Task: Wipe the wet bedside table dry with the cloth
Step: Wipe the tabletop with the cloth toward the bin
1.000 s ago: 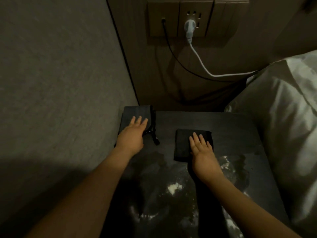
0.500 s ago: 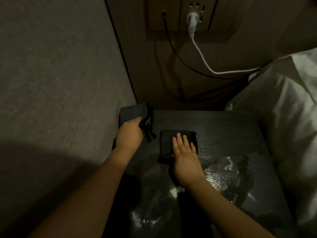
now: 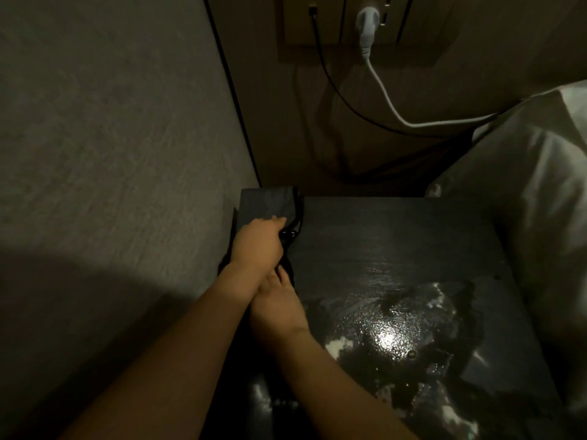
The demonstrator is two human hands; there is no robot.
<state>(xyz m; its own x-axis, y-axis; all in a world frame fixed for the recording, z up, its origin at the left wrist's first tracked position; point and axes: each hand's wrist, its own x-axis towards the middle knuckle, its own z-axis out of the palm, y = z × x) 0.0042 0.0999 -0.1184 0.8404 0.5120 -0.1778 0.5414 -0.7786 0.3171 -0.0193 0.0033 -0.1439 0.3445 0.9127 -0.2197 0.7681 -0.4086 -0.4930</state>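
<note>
The dark bedside table carries a shiny puddle of water over its middle and front. My right hand lies flat, fingers straight, on the dark folded cloth near the table's left edge. The cloth is mostly hidden under both hands. My left hand crosses above the right fingers and grips the near edge of a dark flat pouch in the back left corner, beside its black strap.
A grey wall runs close along the table's left side. On the back wall, a socket panel holds a white plug and a black cable. White bedding presses against the table's right edge.
My right hand has slid the cloth leftward across the back of the table until it tucks under my left wrist. My left hand went from lying flat on the pouch to curling over its edge.
</note>
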